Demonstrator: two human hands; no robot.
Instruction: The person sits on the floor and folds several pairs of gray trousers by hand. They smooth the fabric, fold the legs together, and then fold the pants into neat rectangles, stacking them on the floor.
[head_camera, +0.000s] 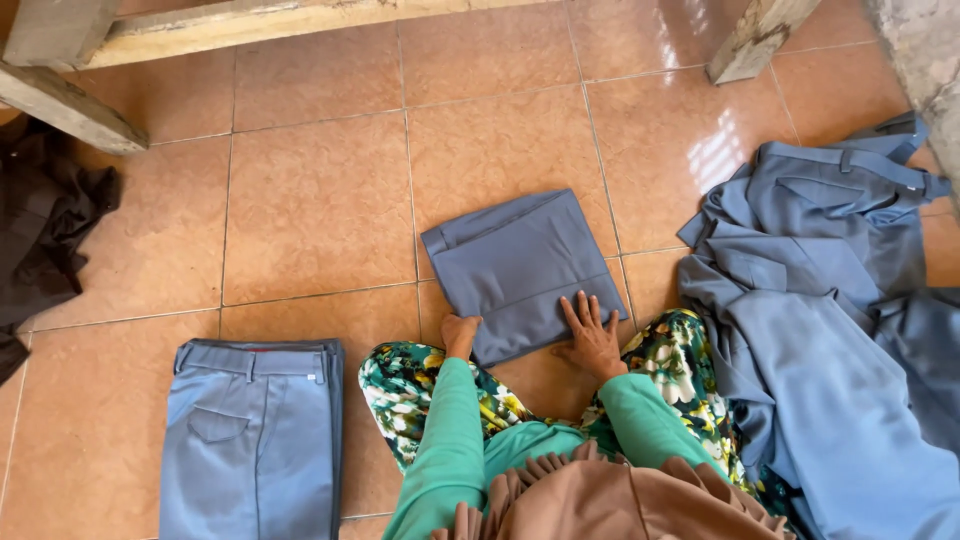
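Observation:
A grey-blue garment folded into a square lies on the tiled floor in front of my knees. My left hand grips its near left corner, fingers curled under the edge. My right hand lies flat with fingers spread on its near right edge. Both arms wear green sleeves, and my lap is covered by a green floral cloth.
A stack of folded grey-blue trousers sits at the lower left. A loose heap of the same trousers fills the right side. Dark cloth lies at the far left. Wooden beams and a post stand at the top.

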